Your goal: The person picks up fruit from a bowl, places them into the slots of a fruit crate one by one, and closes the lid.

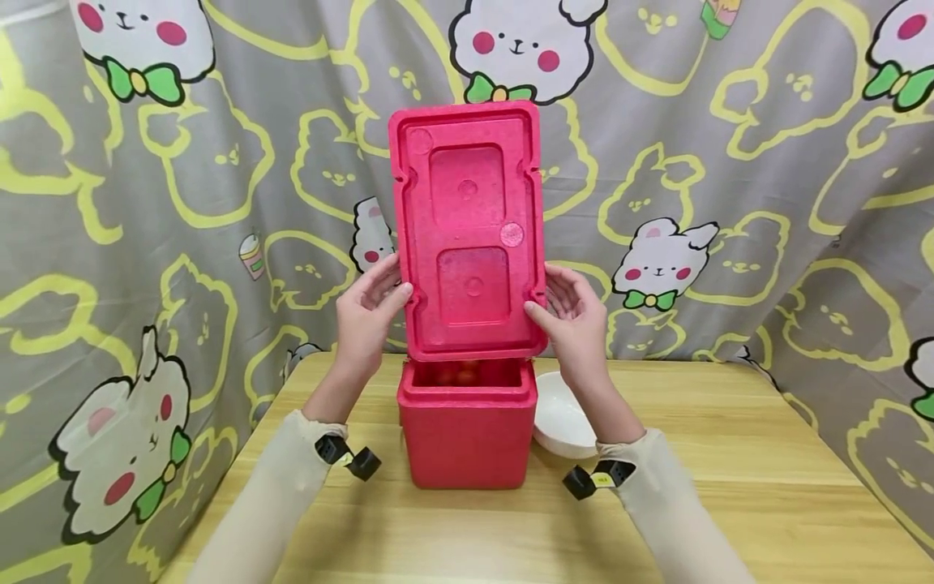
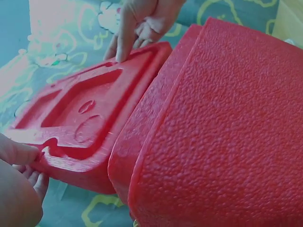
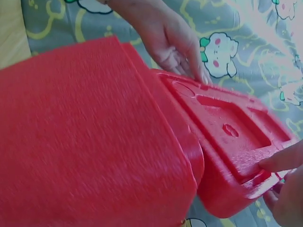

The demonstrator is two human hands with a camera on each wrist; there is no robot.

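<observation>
A red lid (image 1: 473,227) stands upright over the back of a red box (image 1: 470,442), its recessed inner side facing me. My left hand (image 1: 362,320) grips the lid's left edge low down, thumb on the inner rim and fingers behind. On the opposite edge my right hand (image 1: 580,324) holds it the same way. The left wrist view shows the lid (image 2: 80,104) tilted, close to the box's rim. In the right wrist view the box wall (image 3: 90,132) has a grainy surface. Blurred orange round things (image 1: 467,375) show inside the box; its front wall hides the rest.
A white bowl (image 1: 558,418) sits right of the box, partly behind it and my right forearm. Both stand on a light wooden table (image 1: 730,470). A grey curtain (image 1: 306,186) with yellow outlines and cartoon animals hangs behind and at both sides.
</observation>
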